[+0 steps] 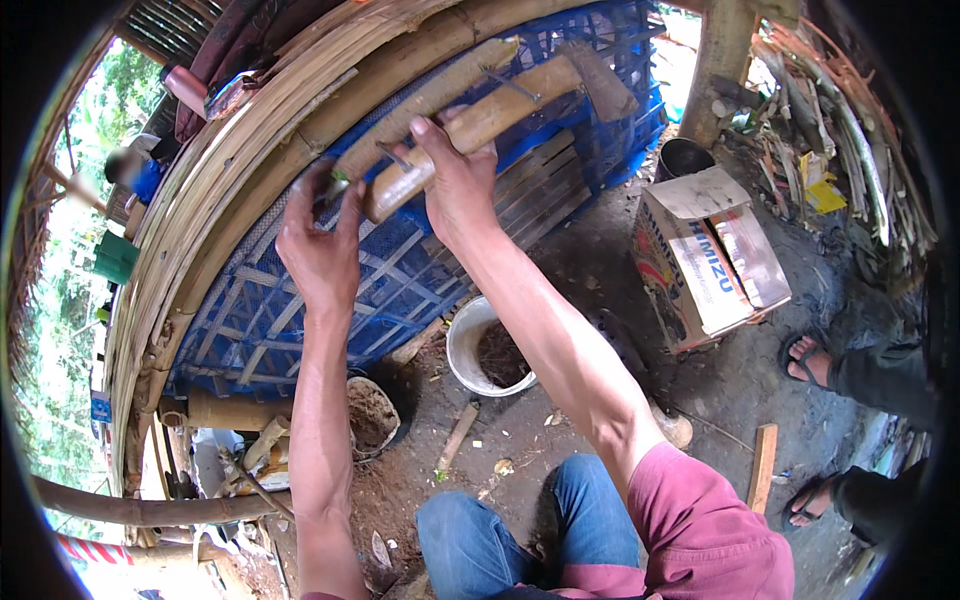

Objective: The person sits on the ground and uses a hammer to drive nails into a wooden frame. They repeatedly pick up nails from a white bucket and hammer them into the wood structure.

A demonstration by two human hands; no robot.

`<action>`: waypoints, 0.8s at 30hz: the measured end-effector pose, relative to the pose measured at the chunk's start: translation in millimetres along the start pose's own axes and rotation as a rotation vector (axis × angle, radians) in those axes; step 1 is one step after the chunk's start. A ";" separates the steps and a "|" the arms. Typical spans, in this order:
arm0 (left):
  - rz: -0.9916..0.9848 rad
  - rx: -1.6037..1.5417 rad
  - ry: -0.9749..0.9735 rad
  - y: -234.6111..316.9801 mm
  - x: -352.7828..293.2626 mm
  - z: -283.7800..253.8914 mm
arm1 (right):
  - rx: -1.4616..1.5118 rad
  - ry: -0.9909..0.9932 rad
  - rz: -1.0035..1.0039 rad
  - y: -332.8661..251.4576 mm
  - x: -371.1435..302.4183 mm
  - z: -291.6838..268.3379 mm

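Note:
Both my hands are raised in front of a woven bamboo panel backed with blue netting (330,300). My right hand (463,190) is closed round a thick bamboo piece (510,110), thumb on top. A second bamboo length (430,92) lies alongside it, and thin metal rods (512,84) stick out between the two. Beyond the thick piece's far end is a flat, dark grey blade-like part (600,82); how it is joined is unclear. My left hand (325,240) has its fingers curled at the near end of the second length, partly hiding what they pinch.
Below stand a white bucket (462,345) with brown matter inside and a smaller pot (388,415) of soil. A cardboard box (705,265) sits at right, near a dark container (685,157) and stacked sticks (840,120). Another person's sandalled feet (812,360) are at far right.

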State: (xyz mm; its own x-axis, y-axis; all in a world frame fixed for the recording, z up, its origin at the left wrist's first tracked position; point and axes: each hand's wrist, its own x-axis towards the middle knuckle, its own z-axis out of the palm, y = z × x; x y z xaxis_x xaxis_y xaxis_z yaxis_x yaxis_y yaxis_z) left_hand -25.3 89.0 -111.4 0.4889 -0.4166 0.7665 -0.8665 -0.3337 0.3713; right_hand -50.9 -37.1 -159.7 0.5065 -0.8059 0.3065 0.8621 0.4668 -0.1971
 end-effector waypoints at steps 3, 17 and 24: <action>0.030 -0.027 0.126 -1.7 10.5 7.0 | 0.050 -0.011 -0.007 6.5 14.9 10.8; 0.559 0.629 0.337 -5.3 42.5 -19.3 | -0.021 0.051 -0.219 24.9 47.6 26.8; 0.457 0.754 0.033 -5.7 76.8 -26.8 | -0.161 0.182 -0.461 11.3 87.2 17.7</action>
State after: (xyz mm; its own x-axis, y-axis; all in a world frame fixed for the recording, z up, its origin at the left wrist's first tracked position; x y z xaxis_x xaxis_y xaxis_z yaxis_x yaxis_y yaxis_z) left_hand 14.4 81.5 -40.5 0.0974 -0.6254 0.7742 -0.6731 -0.6144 -0.4116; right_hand 3.3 -95.7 -118.7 0.0515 -0.9717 0.2307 0.9744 -0.0017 -0.2247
